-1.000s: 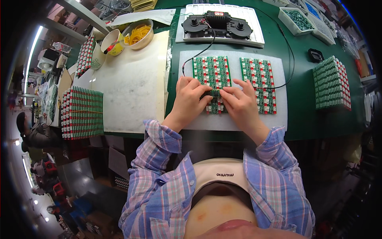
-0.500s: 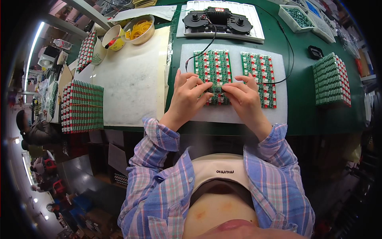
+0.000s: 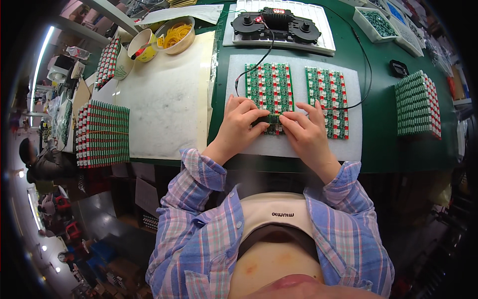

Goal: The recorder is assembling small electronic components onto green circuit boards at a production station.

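Observation:
A green circuit board panel (image 3: 269, 87), with rows of white and red parts, lies flat in front of me. Over its lower part, a small dark green piece (image 3: 274, 118) spans the gap between my fingertips; its exact kind is too small to make out. My left hand (image 3: 240, 122) pinches the left end between thumb and fingers. At the other end is my right hand (image 3: 307, 128), closed with thumb and index finger on it. A second, similar circuit board panel (image 3: 326, 92) lies just right, partly hidden by my right hand.
Both panels rest on a white foam sheet (image 3: 352, 144). Behind it sits a black device with two round knobs (image 3: 277, 29), its cable looping around the panels. Board stacks stand left (image 3: 103, 132) and right (image 3: 417, 104). A bowl of yellow rubber bands (image 3: 177, 36) and a parts tray (image 3: 376, 24) are farther back.
The small green piece now looks darker and sits slightly lower in the picture, between the same fingertips. The whole view has shifted a little; both hands keep their pinch.

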A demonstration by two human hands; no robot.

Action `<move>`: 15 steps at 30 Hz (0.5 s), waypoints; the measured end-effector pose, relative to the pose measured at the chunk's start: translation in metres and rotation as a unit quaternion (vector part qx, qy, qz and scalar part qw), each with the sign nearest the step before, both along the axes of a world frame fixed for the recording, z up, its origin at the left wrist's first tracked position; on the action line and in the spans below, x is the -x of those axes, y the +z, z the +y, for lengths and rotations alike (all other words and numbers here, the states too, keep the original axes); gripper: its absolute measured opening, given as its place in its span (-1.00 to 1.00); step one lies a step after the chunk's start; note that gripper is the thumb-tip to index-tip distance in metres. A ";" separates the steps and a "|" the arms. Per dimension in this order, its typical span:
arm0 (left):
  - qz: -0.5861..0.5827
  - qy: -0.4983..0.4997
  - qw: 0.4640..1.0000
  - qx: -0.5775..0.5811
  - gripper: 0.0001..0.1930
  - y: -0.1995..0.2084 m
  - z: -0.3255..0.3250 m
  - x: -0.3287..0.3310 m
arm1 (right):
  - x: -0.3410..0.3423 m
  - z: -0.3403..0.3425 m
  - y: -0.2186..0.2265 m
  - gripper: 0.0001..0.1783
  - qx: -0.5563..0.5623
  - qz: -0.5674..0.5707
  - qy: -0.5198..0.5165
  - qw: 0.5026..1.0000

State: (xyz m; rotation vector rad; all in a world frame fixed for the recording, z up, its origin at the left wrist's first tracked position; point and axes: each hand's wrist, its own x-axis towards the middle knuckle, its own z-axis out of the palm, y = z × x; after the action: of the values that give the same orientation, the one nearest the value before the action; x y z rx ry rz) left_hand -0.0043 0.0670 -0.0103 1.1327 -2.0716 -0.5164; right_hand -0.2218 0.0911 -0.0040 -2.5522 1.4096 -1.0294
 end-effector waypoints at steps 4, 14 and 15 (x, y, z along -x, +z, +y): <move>-0.005 0.004 1.000 -0.003 -0.78 0.000 0.001 0.000 | -0.001 0.002 -0.003 -0.71 0.000 0.010 0.001 1.000; 0.019 -0.002 1.000 0.000 -0.68 0.007 0.003 -0.002 | 0.000 0.002 0.000 -0.63 -0.023 0.017 0.010 1.000; 0.049 -0.003 0.999 -0.004 -0.67 0.009 0.003 -0.001 | 0.001 0.003 -0.001 -0.64 -0.027 0.006 0.012 1.000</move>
State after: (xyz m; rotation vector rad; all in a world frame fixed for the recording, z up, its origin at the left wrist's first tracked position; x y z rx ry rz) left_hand -0.0028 0.0704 -0.0009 1.0834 -1.9905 -0.5729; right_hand -0.2224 0.0938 -0.0051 -2.5338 1.3877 -0.9609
